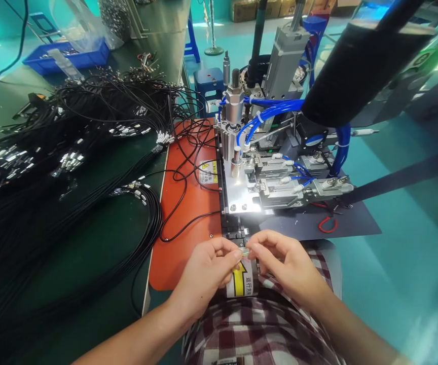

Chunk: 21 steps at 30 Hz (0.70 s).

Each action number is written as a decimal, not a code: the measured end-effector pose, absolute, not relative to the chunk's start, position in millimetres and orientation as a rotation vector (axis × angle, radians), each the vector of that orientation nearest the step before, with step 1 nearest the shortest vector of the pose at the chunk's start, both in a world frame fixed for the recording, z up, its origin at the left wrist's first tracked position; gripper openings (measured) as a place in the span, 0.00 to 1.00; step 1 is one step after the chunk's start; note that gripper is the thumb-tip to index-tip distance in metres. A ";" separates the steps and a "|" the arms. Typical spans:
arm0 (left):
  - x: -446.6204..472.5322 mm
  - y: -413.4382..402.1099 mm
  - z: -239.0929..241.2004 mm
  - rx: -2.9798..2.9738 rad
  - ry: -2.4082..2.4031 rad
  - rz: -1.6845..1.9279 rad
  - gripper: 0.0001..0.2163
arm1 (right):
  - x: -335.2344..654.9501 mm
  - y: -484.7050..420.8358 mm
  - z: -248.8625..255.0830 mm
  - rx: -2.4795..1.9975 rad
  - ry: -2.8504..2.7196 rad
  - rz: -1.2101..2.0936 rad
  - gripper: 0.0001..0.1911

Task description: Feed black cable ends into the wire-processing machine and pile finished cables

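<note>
Checked cloth [268,334] across your body lay nearest the view, and your forearms [146,334] reached over it. Between your fingers [229,260], near the label with a yellow arrow [239,284], you held a small pale piece [245,251]: your left hand [203,266] pinched one end and your right hand [294,264] appeared to grasp the other. It was probably light, smooth and somewhat slippery, best taken lightly by its two ends; its stiffness could not be judged from so small a showing. Just beyond your hands stood the metal machine [238,191] with its blue tubes [276,108], and to its left ran an orange plate [181,258]. Farther left, the dark green counter [93,175] bore black cables [157,215] with shiny ends, some looping onto the plate, and a blue tray [96,58] at the back.
</note>
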<state>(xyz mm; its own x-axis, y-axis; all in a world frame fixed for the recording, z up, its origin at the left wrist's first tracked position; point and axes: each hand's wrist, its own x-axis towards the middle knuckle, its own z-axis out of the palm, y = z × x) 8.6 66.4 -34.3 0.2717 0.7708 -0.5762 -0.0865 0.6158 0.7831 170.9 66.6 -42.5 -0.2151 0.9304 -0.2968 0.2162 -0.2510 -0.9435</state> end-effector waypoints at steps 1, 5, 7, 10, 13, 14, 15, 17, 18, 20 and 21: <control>8.8 66.2 -34.4 0.715 1.162 0.649 0.11 | 170.0 67.0 -40.5 -1.448 -1.426 1.479 0.08; 9.2 64.9 -34.8 0.761 1.176 0.648 0.10 | 165.1 64.5 -39.6 -1.442 -1.504 1.391 0.08; 9.0 64.7 -35.1 0.788 1.189 0.656 0.09 | 164.6 62.3 -43.0 -1.422 -1.465 1.419 0.09; 8.8 65.2 -35.3 0.808 1.200 0.654 0.10 | 167.5 61.8 -47.3 -1.362 -1.356 1.560 0.09; 8.7 66.5 -35.3 0.793 1.206 0.651 0.09 | 171.6 64.9 -46.1 -1.358 -1.334 1.621 0.09; 8.6 66.8 -35.3 0.786 1.207 0.651 0.09 | 172.4 66.0 -44.7 -1.372 -1.353 1.615 0.09; 8.6 67.0 -35.3 0.780 1.207 0.650 0.09 | 172.8 66.8 -43.2 -1.388 -1.378 1.598 0.09; 8.5 66.9 -35.1 0.768 1.203 0.646 0.10 | 172.3 67.4 -41.0 -1.412 -1.440 1.540 0.08; 8.6 66.7 -34.9 0.762 1.196 0.644 0.10 | 171.7 67.2 -40.5 -1.416 -1.471 1.502 0.07; 8.9 66.0 -34.0 0.744 1.180 0.646 0.10 | 170.3 65.9 -40.6 -1.411 -1.534 1.420 0.07; 9.1 65.8 -33.4 0.734 1.174 0.649 0.10 | 169.9 65.1 -40.9 -1.406 -1.567 1.379 0.07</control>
<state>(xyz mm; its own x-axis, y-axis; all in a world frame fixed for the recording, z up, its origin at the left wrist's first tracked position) 9.1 65.8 -33.4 0.2628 0.7773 -0.5715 -0.0710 0.6063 0.7920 169.9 65.1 -40.9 -0.2454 0.9506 -0.1902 0.3095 -0.1091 -0.9446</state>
